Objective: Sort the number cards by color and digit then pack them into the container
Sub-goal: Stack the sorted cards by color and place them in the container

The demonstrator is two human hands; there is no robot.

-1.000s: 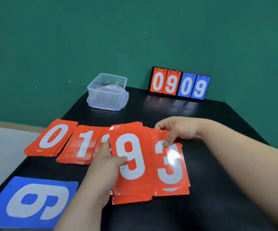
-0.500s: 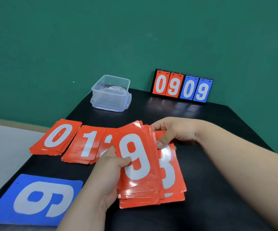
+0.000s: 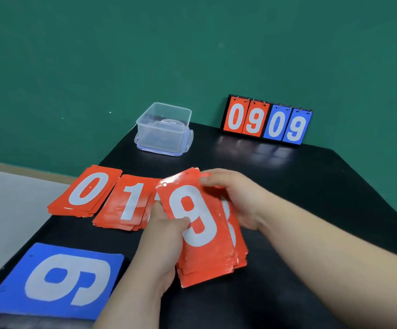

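Since 1 second ago, the stack of red cards (image 3: 200, 224) has come up off the black table (image 3: 299, 186) and now tilts in both my hands. My right hand (image 3: 235, 198) has left the card showing 3 for the stack's top edge. My left hand (image 3: 166, 236) grips the stack from its left side, with the thumb pressed across the white 9 on the top card and the fingers curled underneath. My right hand's fingers curl over the upper right corner and pinch the cards there. A sliver of another white digit shows on a red card behind the stack's right edge. I cannot tell whether that card belongs to the held stack.

To the left, flat on the table, lie a red pile showing 0 (image 3: 85, 191) and, just beside it, a red pile showing 1 (image 3: 128, 203). My left hand hides the right edge of the second pile. Nearest me, at the left corner, lies a blue card (image 3: 57, 279) with a big white digit turned sideways, a 6 or a 9.

The clear container (image 3: 164, 129) stands open at the table's far left, seated on its lid (image 3: 188, 144), well apart from my hands. A small scoreboard (image 3: 266, 122) reading 0 9 in red and 0 9 in blue stands at the far edge against the green wall (image 3: 192, 43).
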